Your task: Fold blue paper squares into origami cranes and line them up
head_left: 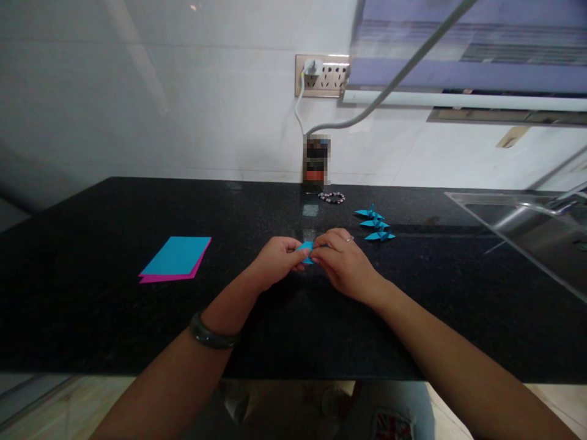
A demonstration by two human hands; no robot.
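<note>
A small folded piece of blue paper (pixel 306 249) is pinched between my two hands, above the middle of the dark countertop. My left hand (pixel 280 260) grips its left side, thumb on top. From the right, the fingers of my right hand (pixel 342 260) close on its other edge, partly hiding it. Beyond my right hand, several blue folded paper cranes (pixel 378 223) sit in a short row. To the left lies a stack of square paper (pixel 177 256), blue on top with pink showing underneath.
A beaded bracelet (pixel 334 197) lies near the wall, beside a blurred-out upright object (pixel 316 160) with a cable. A metal sink (pixel 545 238) is set into the counter (pixel 92 305) at right. A wall socket (pixel 323 76) holds a plug.
</note>
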